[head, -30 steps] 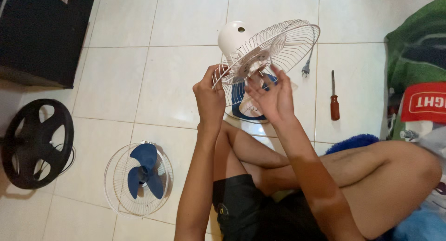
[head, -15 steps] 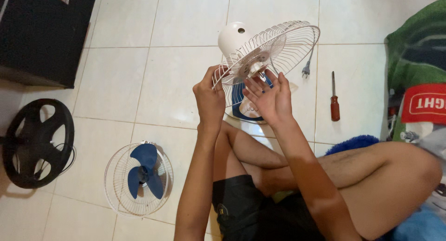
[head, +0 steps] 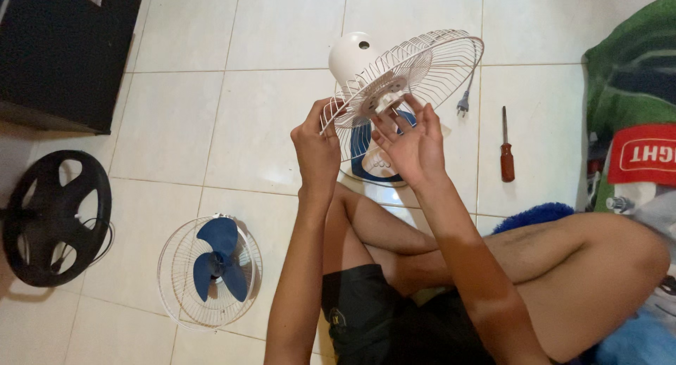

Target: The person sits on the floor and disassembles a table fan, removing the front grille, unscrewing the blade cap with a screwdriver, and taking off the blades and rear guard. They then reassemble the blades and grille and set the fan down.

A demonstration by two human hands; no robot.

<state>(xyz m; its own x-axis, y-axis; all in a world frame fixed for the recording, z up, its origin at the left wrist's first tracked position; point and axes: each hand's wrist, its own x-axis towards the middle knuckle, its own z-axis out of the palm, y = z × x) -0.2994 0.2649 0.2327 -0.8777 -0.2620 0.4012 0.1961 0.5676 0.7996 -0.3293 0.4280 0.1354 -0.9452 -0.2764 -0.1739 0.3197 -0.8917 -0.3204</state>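
You have one white fan motor unit (head: 354, 55) with one wire guard (head: 422, 69) mounted. Left of it lie one loose guard (head: 209, 270) holding one blue blade (head: 218, 261) and one black base (head: 55, 217); right, one screwdriver (head: 506, 154).

arms: both bare to above the elbow, no sleeves in view | left hand (head: 316, 148): bare, no glove, ring or watch | right hand (head: 412, 145): bare, no glove, ring or watch | legs: bare from the thigh down | shorts (head: 366, 309): black, short-legged, small pale round emblem near one hem
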